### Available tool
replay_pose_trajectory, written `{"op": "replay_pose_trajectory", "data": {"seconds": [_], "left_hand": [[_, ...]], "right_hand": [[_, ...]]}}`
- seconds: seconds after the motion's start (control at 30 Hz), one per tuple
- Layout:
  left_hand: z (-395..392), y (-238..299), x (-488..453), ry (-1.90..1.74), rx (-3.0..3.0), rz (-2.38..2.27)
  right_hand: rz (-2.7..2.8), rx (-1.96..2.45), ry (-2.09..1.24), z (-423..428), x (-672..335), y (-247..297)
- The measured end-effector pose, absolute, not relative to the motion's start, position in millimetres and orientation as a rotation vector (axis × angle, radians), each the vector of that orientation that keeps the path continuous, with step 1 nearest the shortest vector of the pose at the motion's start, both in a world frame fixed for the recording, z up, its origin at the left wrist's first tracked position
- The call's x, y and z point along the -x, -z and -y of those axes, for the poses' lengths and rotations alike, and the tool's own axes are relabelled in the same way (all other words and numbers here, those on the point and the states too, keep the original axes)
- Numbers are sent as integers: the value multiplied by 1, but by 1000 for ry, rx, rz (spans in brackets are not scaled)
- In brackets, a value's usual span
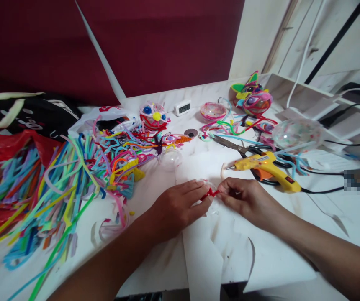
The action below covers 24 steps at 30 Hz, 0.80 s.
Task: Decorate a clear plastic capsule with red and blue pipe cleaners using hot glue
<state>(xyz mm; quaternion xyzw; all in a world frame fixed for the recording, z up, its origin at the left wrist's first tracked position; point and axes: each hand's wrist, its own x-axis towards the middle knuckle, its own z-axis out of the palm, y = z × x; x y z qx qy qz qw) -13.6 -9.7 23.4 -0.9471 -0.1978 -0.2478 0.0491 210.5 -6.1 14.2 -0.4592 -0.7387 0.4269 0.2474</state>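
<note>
Pipe cleaners [70, 184] lay far L. L hand [180, 205]: grip clamped on red strip [210, 193], held betw. hands over worktop [155, 267]; R hand [247, 198]: grip pinched its R end. Prob. shaping step; next move seemingly called for steady hold, fine R twist.

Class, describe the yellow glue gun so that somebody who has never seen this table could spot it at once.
Start at the white table and find the person's right hand. Just beyond it lies the glue gun, its nozzle pointing left in the picture. Unlike the black-handled scissors by it, it is bright yellow and pistol-shaped, with a black cord.
</note>
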Motion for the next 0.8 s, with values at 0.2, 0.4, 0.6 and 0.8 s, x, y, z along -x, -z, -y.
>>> {"op": "replay_pose_trajectory", "data": {"seconds": [0.2, 0.4, 0.6, 0.8], "left_hand": [[11, -29, 11, 768, 2881, 610], [10, -27, 12, 766, 2874, 586], [10, -23, 13, 769, 2864, 595], [11, -23, 13, 781, 2840, 594]], "right_hand": [[2119, 1245, -1071, 8, -208, -18], [2244, 1316, -905, 11, -203, -23], [2260, 1337, -891, 11, -200, -24], [2266, 1337, -894, 11, -201, -27]]}}
